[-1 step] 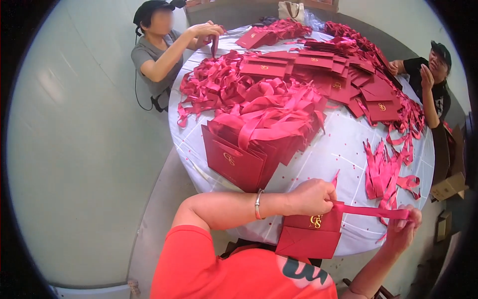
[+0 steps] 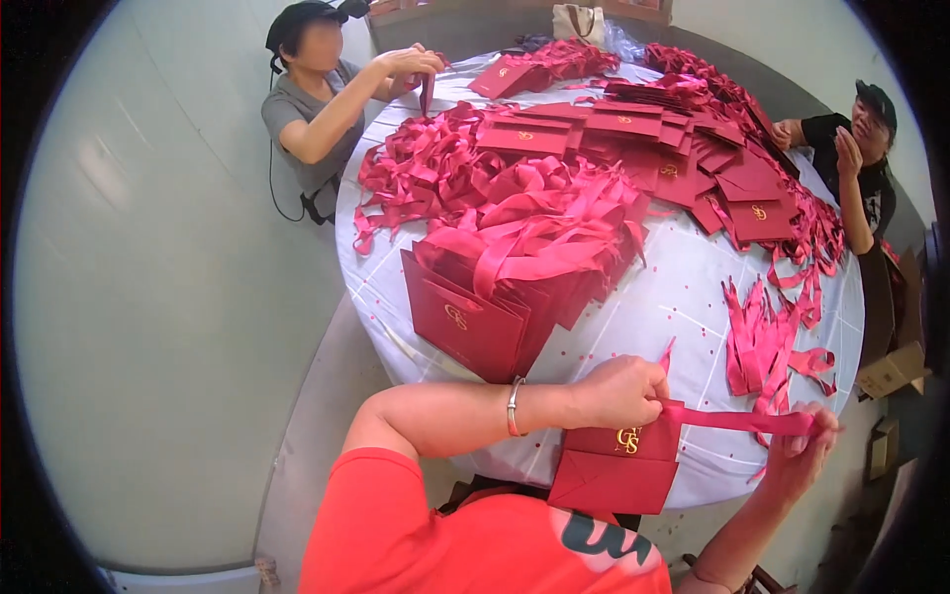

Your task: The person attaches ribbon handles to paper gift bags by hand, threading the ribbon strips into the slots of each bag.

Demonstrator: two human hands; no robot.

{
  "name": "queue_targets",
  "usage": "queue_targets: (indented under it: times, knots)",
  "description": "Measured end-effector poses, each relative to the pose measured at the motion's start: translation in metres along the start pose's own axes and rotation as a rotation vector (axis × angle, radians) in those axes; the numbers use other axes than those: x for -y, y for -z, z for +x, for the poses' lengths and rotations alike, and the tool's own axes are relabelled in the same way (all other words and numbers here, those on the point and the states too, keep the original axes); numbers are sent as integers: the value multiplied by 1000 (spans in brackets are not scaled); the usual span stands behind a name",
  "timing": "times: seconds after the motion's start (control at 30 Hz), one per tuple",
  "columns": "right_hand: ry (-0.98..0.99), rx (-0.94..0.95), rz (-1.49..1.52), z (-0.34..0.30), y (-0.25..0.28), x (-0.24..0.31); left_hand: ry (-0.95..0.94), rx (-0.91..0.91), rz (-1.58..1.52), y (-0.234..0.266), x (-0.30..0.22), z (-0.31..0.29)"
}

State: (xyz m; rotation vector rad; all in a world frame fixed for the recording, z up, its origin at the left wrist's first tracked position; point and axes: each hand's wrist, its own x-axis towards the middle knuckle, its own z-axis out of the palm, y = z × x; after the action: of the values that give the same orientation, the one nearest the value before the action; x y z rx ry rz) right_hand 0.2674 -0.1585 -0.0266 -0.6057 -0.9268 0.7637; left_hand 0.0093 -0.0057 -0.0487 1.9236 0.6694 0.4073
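Near edge of the round worktop (image 2: pixel 683 287), straight in front of the red-shirted torso: a small dark red paper bag (image 2: pixel 616 465) with a gold emblem, lying partly over the rim. Left hand (image 2: pixel 621 391) closed in a fist at the bag's top edge, pinching the near end of a red ribbon (image 2: pixel 737 420) right where it meets the paper. Ribbon stretched taut, long axis running almost level from left to right, ending at the right hand (image 2: pixel 804 441), fingers curled shut around that far end just past the worktop's right rim. So: bag directly under and touching the left hand, well apart from the right; ribbon bridging the two, both ends gripped. Loose cut ribbons (image 2: pixel 762 342) just beyond the right hand, nearer to it than to the left. A stack of finished bags (image 2: pixel 470 322) with ribbon handles a little farther off, ahead of the left forearm. Two other people seated at the far left and far right of the worktop, hands busy with their own pieces.
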Motion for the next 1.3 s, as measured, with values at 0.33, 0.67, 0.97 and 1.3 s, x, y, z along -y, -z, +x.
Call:
queue_targets:
  times: [0.33, 0.67, 0.97, 1.3]
  knots:
    - [-32, 15, -377, 8, -78, -7, 4, -3, 22, 3, -3, -7]
    - [-29, 179, -733, 25, -73, -29, 17, 58, 12, 1, -4, -1]
    - [-28, 96, -673, 16, -60, -28, -30, 26, 35, -3, 2, -1]
    - [-57, 345, -1037, 7, -86, -33, -110, -10, -63, -6, -4, -6]
